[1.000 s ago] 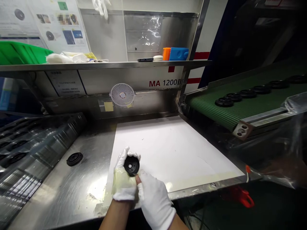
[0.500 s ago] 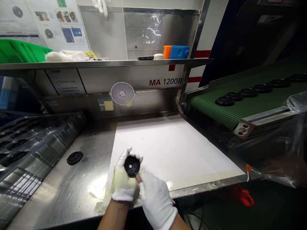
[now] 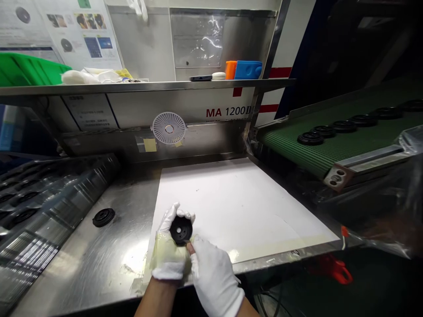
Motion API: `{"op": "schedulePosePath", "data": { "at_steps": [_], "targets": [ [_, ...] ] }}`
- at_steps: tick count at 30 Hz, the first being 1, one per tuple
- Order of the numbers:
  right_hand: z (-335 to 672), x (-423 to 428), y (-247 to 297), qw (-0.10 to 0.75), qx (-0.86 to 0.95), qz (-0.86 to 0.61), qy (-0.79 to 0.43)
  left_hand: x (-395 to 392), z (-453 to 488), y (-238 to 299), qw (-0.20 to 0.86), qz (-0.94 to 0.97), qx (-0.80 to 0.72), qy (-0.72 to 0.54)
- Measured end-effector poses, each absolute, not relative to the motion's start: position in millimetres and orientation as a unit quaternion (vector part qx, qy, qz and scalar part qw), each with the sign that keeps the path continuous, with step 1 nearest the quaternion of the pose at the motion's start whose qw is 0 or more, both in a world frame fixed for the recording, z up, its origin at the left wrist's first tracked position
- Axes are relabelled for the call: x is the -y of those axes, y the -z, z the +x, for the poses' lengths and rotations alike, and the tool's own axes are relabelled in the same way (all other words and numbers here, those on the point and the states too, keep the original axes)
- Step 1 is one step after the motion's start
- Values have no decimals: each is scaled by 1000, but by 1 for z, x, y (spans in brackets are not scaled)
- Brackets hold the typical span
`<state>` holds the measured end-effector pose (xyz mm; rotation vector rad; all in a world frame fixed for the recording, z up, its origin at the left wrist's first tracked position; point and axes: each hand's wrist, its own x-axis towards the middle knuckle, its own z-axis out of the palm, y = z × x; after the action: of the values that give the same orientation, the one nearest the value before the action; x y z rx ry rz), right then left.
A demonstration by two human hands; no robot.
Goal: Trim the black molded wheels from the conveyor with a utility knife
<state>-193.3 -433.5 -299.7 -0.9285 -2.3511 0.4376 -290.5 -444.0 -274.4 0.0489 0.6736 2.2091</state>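
Note:
My left hand (image 3: 169, 255), in a white glove, is wrapped round a small round black part (image 3: 180, 230) and holds it up over the near edge of the white sheet (image 3: 238, 207). My right hand (image 3: 213, 277), gloved too, has its fingers pinched against the part's lower right rim; a bare fingertip shows there. Whether it holds a small tool I cannot make out. Both hands hover above the steel bench (image 3: 99, 259).
A second black round part (image 3: 103, 217) lies on the bench to the left. Clear trays with black parts (image 3: 23, 211) stand at far left. A green conveyor (image 3: 330, 145) at right carries several black parts. Red-handled cutters (image 3: 330, 269) hang below the bench edge. A shelf (image 3: 142, 86) runs above.
The hands and the part have barely shifted; the view has drifted slightly.

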Motion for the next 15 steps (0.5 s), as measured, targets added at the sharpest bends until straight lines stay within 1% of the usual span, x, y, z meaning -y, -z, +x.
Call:
{"op": "schedulePosePath", "data": {
  "at_steps": [2, 3, 7, 8, 15],
  "targets": [
    [-194, 435, 300, 285, 881, -343, -155, 448, -289, 273, 377, 42, -285, -880],
    [-194, 435, 299, 284, 882, -341, -157, 450, -289, 272, 388, 47, -292, -873],
    [-187, 426, 291, 279, 880, -337, -182, 457, -292, 267, 503, 23, -271, -820],
    [-185, 424, 290, 278, 879, -340, -186, 456, -292, 266, 508, 16, -260, -821],
    [-191, 436, 299, 284, 881, -332, -182, 444, -289, 261, 427, -56, -248, -868]
  ]
}}
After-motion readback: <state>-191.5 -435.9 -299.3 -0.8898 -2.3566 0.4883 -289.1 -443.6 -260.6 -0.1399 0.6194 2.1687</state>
